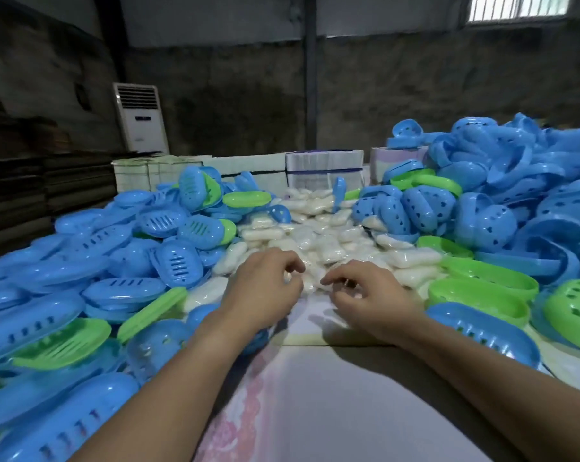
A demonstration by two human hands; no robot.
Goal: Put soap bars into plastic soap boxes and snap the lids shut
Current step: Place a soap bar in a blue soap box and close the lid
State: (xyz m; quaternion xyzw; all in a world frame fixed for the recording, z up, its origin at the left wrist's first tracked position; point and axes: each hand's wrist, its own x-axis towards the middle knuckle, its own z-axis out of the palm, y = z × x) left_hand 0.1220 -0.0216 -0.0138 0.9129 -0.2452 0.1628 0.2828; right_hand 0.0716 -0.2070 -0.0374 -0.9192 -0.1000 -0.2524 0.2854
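Soap (pixel 318 238) lies heaped in wrapped white bars down the middle of the tabletop (pixel 315 411), with closed boxes (pixel 91 261) piled on the left and open blue and green shells (pixel 482 288) on the right. Both hands hover at the near edge of the heap, fingers curled: the left hand (pixel 265 288) and right hand (pixel 365 291) seem to pinch at a bar's wrapper, though blur hides the contact. The step looks like picking a bar; next comes an open shell.
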